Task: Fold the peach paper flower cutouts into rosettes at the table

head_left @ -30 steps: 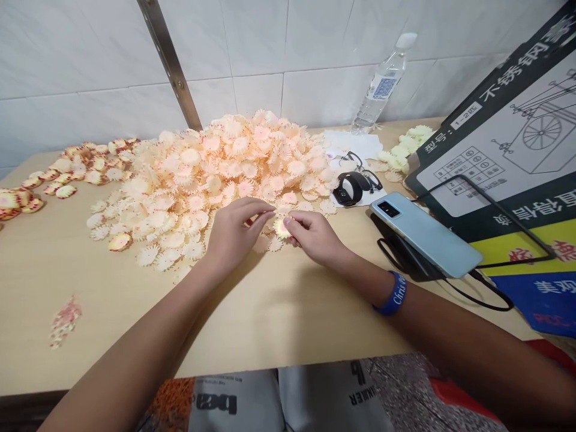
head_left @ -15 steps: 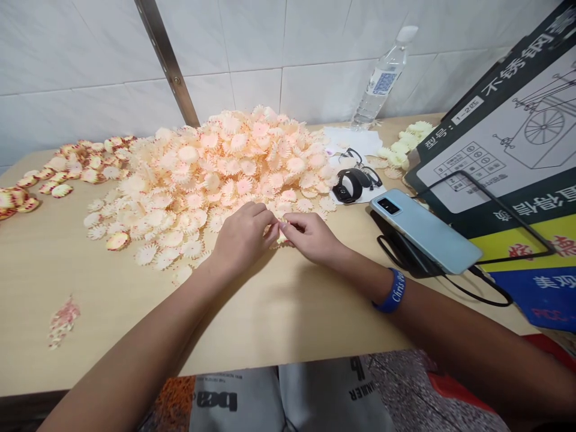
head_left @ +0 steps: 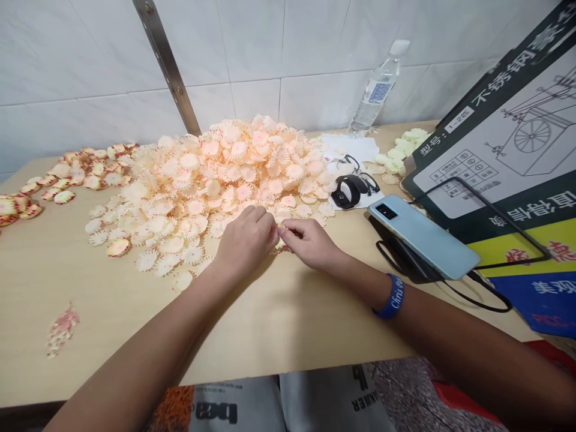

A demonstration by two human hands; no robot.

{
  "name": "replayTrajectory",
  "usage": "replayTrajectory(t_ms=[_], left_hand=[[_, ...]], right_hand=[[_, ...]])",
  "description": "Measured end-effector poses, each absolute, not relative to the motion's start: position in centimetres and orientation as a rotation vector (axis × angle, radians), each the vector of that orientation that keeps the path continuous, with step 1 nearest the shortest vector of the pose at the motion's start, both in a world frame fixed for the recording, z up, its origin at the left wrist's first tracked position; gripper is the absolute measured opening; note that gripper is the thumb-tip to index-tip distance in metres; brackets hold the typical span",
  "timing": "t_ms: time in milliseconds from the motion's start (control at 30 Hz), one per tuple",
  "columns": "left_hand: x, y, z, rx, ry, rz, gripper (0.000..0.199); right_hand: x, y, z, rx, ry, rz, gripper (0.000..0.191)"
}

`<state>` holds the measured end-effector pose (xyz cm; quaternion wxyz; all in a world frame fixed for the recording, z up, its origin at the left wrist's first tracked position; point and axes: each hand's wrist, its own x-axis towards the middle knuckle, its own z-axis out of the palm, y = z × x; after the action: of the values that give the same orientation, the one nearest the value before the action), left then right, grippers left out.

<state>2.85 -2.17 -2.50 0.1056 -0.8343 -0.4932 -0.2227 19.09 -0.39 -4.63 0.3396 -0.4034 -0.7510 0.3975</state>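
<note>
My left hand [head_left: 249, 239] is closed, its thumb and fingers pinched just in front of a large heap of pale pink, scalloped artificial flower pieces [head_left: 234, 162]. My right hand [head_left: 310, 241] meets it fingertip to fingertip, thumb and index finger pressed together. Between the two pinches shows a sliver of a small pale yellow flower piece [head_left: 281, 243], mostly hidden by the fingers. To the left of the heap lie flower pieces with red edges [head_left: 92, 165], and a single yellow-and-red one [head_left: 118, 247] rests near the heap's front.
On the right are a light blue phone [head_left: 423, 237] with a cable, a black watch [head_left: 345, 191], glasses [head_left: 366, 181] and a printed box [head_left: 495, 162]. A water bottle [head_left: 375, 93] stands by the wall. Small pink scraps [head_left: 63, 330] lie at the table's left front.
The whole view has tilted slightly, so things sit a little lower. Both hands stay together at the same spot, with only small finger movements.
</note>
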Motion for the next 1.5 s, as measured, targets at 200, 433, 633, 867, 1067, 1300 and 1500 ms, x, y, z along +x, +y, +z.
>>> replayTrajectory(t_ms=[200, 433, 633, 867, 1067, 1300, 1500], left_hand=[[2.9, -2.3, -1.8, -2.413, -1.331, -0.432, 0.019], [2.8, -2.1, -2.4, -2.535, -1.563, -0.874, 0.015], [2.3, -1.3, -2.3, -2.508, -1.584, -1.014, 0.017], [-1.1, 0.2, 0.7, -1.832, -1.886, -1.495, 0.012], [1.3, -1.8, 0.0, -2.216, -1.815, -1.597, 0.024], [1.7, -1.7, -0.9, -2.261, -1.877, -1.633, 0.026], [1.8, -1.6, -1.3, -2.262, -1.967, -1.786, 0.01]], right_hand=[[19.0, -0.5, -4.4, -1.093, -1.957, 1.016, 0.033], [19.0, -0.5, -4.6, -1.057, -1.964, 1.027, 0.032], [18.8, -0.6, -4.0, -1.016, -2.01, 0.829, 0.032], [19.5, -0.9, -3.8, -0.756, -2.121, 0.678, 0.03], [19.8, 0.2, -4.3, -0.889, -1.712, 1.092, 0.037], [19.5, -0.7, -4.3, -0.854, -1.689, 1.233, 0.038], [19.6, -0.6, -4.3, -0.864, -1.674, 1.233, 0.038]])
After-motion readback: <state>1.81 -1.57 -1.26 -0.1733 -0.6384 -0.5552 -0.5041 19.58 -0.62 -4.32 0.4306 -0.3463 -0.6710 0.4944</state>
